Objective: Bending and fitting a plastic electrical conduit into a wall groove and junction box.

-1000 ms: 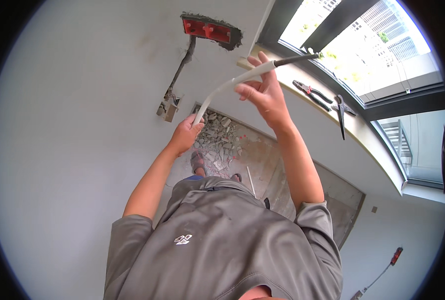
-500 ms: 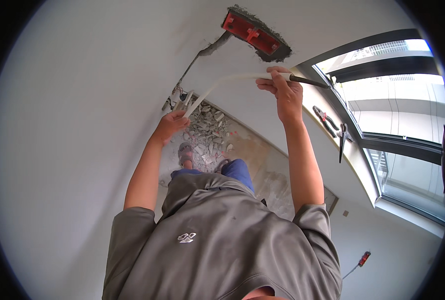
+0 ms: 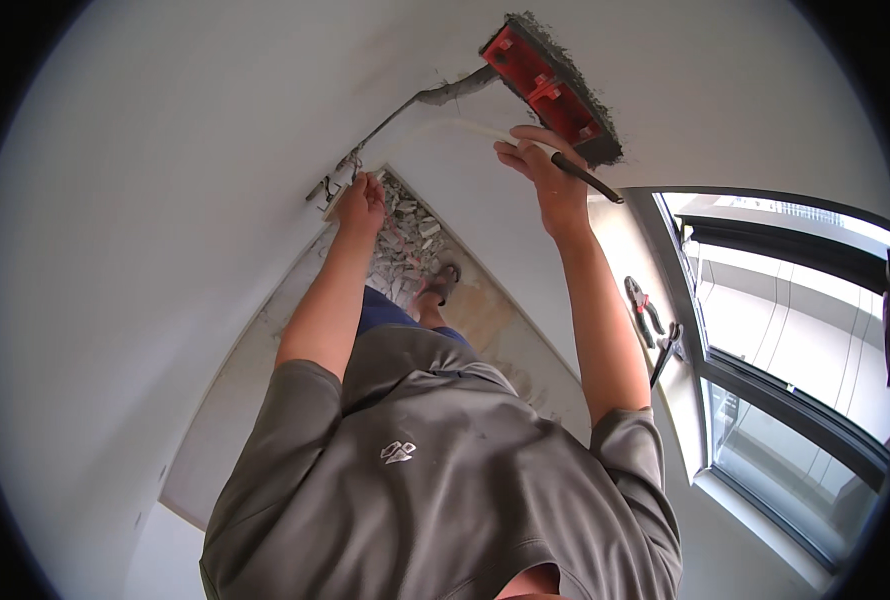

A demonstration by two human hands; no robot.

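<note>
My right hand [image 3: 547,176] grips a white tube [image 3: 490,130] with a dark rod [image 3: 595,184] sticking out of its right end, just below a red double electrical box [image 3: 540,80] set in rough mortar in the wall. The tube arcs left and is faint against the white wall. My left hand [image 3: 363,200] is closed at its lower-left part, beside the bottom of a narrow cut channel [image 3: 390,120] with loose wires; its fingertips and the tube's end there are hard to make out.
Broken rubble [image 3: 415,235] lies on the floor around my feet [image 3: 437,285]. At the right, red-and-black pliers [image 3: 643,310] and a second dark tool [image 3: 668,348] lie on the sill [image 3: 677,415] beside a dark-framed window [image 3: 785,375].
Both hands have moved toward the wall: the tube and right hand now sit just under the red box, the left hand by the wired recess. My view and feet have shifted.
</note>
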